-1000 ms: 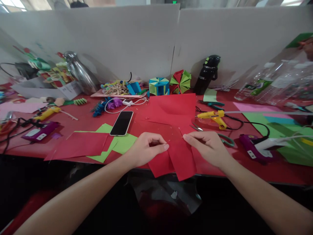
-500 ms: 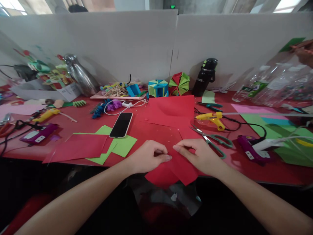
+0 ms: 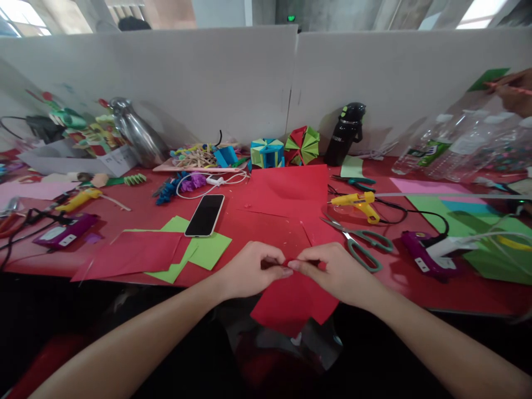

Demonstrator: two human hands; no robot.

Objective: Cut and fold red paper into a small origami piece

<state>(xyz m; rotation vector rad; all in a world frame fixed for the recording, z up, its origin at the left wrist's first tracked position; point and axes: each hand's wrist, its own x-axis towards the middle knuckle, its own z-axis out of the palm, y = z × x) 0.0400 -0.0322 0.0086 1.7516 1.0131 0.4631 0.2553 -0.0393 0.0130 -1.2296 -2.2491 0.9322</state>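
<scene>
Red paper (image 3: 286, 310) hangs below my two hands at the table's front edge, its upper edge pinched between fingertips. My left hand (image 3: 253, 269) is closed, thumb and forefinger pressed on the paper. Close against it, my right hand (image 3: 332, 271) pinches the same paper, so the fingertips of both hands nearly meet. Whether the paper is one sheet or two overlapping pieces I cannot tell. Beyond my hands lies a larger red sheet (image 3: 286, 188) on the red table. Green-handled scissors (image 3: 361, 244) rest open beside my right hand.
A phone (image 3: 205, 215) lies on green paper squares (image 3: 211, 252), near red squares (image 3: 137, 252). To the right are a yellow glue gun (image 3: 355, 204), a purple power strip (image 3: 428, 257) and plastic bottles (image 3: 461, 149). A black flask (image 3: 344, 136) stands by the partition. Another person's hand (image 3: 513, 91) shows far right.
My right hand's fingertips have come closer to the left ones, meeting at the paper's upper edge. The red paper's lower edges have shifted slightly downward. The view has tilted a little.
</scene>
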